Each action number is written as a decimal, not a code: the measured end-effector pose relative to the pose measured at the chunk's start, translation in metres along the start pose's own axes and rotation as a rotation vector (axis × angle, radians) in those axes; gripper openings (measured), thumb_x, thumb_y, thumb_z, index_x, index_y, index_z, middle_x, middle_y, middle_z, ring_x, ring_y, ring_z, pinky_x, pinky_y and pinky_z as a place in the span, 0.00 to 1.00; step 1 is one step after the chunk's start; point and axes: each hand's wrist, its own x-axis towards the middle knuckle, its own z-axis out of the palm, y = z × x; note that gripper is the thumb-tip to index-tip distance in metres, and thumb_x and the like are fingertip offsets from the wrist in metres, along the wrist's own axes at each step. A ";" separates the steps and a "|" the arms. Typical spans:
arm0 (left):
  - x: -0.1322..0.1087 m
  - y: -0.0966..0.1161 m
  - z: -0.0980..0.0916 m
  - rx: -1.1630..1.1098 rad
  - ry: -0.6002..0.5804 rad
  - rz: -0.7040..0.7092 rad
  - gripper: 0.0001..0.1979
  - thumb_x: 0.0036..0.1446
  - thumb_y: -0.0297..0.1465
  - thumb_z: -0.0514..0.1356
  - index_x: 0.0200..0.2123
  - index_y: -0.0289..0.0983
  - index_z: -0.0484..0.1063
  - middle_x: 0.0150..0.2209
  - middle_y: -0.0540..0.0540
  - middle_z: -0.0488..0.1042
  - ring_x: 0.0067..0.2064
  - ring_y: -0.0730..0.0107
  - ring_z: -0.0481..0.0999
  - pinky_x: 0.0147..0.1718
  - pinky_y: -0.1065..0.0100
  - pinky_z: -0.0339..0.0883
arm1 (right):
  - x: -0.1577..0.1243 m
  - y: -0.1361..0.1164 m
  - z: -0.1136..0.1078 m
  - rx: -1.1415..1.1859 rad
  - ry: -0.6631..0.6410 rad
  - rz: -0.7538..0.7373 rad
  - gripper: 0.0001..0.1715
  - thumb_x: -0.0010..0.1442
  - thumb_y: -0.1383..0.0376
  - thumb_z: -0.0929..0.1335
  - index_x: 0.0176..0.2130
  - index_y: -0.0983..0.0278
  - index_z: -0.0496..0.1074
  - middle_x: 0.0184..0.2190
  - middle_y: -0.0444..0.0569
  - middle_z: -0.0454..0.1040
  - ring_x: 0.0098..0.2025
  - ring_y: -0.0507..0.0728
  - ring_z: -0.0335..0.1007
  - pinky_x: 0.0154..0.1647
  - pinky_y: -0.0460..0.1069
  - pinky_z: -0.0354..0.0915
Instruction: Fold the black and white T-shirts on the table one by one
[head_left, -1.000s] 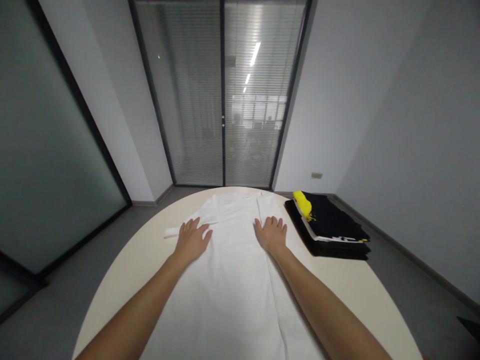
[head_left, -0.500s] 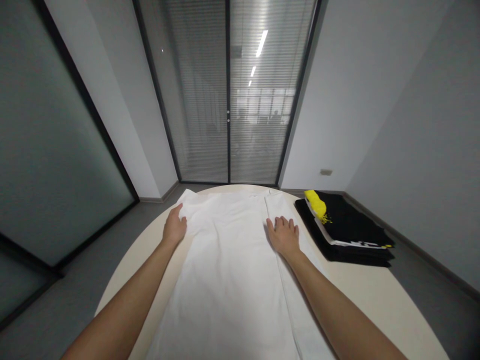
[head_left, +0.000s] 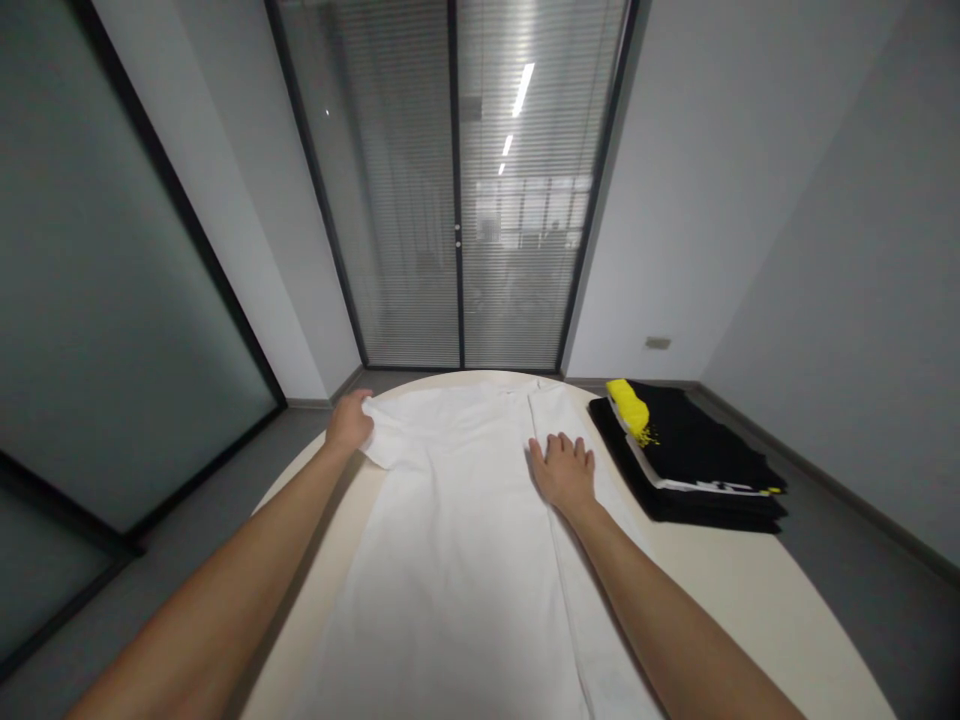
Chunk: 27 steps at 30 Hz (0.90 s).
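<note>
A white T-shirt (head_left: 457,540) lies spread over the table, its right side folded inward in a long strip. At the far left, my left hand (head_left: 349,422) pinches the end of the sleeve and lifts it slightly. My right hand (head_left: 564,470) rests flat on the folded strip near the far right of the shirt, fingers spread and gripping nothing. The shirt's near end runs out of the bottom of the view.
The pale round table (head_left: 750,590) carries a stack of folded black clothes (head_left: 697,440) with a yellow print, right of the shirt. Beyond the table's far edge stand glass doors with blinds (head_left: 517,300). A frosted glass panel (head_left: 112,300) is at the left.
My left hand has closed on the sleeve end and moved a little up and away, raising the fabric. My right hand has stayed in nearly the same place on the shirt.
</note>
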 end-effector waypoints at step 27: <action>-0.116 0.041 0.035 0.092 -0.217 0.315 0.26 0.70 0.36 0.48 0.66 0.30 0.60 0.66 0.34 0.64 0.67 0.55 0.63 0.66 0.56 0.54 | 0.000 0.000 0.000 -0.050 0.018 -0.135 0.30 0.73 0.53 0.54 0.65 0.62 0.63 0.68 0.57 0.60 0.71 0.71 0.45 0.67 0.71 0.44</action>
